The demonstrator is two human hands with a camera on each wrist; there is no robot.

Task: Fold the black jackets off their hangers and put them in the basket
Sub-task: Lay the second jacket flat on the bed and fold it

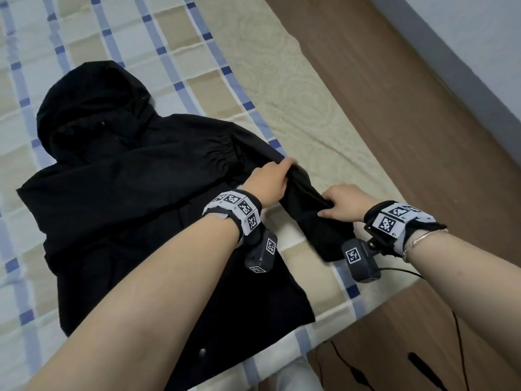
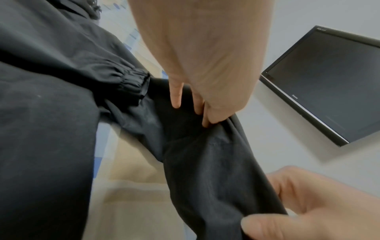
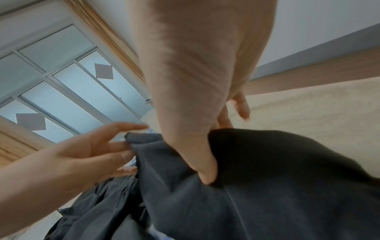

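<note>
A black hooded jacket [image 1: 127, 193] lies spread flat on the bed, hood towards the far left. No hanger or basket is in view. One sleeve [image 1: 310, 221] stretches towards the bed's right edge. My left hand [image 1: 270, 180] pinches this sleeve near the shoulder, with the cloth lifted into a ridge at its fingertips [image 2: 205, 120]. My right hand [image 1: 338, 206] grips the same sleeve [image 3: 257, 186] lower down, its thumb [image 3: 207, 172] pressed on top and its fingers round the far side. The other sleeve's gathered cuff [image 1: 222, 153] lies folded across the chest.
The bed carries a blue, beige and white checked sheet [image 1: 84, 38]; its right edge and near corner are close to my hands. Beyond lie a wooden floor [image 1: 408, 122] with black cables [image 1: 352, 371], a dark screen [image 2: 329, 84] and a frosted window [image 3: 61, 91].
</note>
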